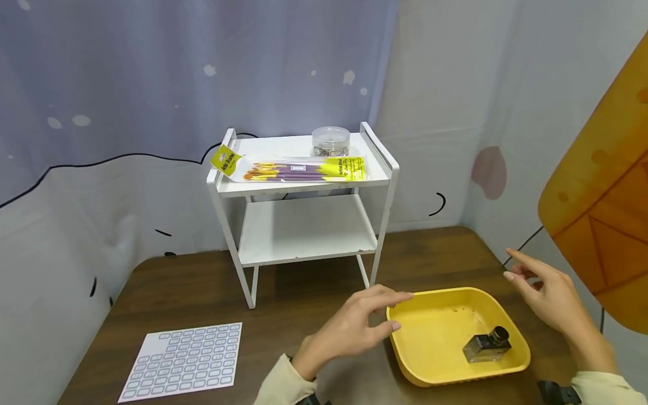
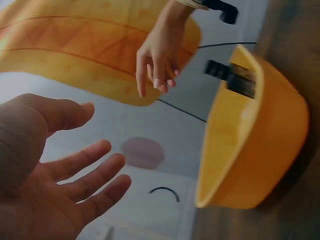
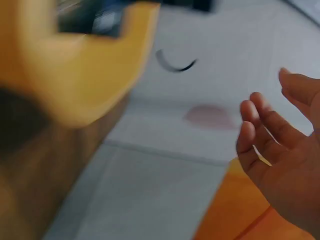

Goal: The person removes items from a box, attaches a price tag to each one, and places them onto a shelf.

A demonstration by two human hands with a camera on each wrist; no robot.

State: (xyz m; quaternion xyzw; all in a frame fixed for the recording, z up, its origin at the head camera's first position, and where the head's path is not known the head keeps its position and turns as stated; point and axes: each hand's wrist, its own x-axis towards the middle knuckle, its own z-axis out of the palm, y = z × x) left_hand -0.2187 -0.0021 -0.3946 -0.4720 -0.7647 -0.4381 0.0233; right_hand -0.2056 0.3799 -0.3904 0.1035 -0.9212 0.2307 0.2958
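Left hand (image 1: 351, 325), fingers parted, right hand (image 1: 549, 292), fingers loosely bent, both empty, flanking yellow tray (image 1: 430, 334), black-capped bottle (image 1: 485, 346) inside.

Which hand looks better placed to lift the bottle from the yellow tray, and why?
Probably the right hand: it is empty, and the bottle sits in the right half of the yellow tray, on that hand's side.

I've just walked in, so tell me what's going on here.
A person's left grip and right grip are both empty, held in the air on either side of a yellow tray with one dark-capped bottle in it. A white shelf behind holds a pack of brushes and a jar on top. A sheet of labels lies on the table at left.
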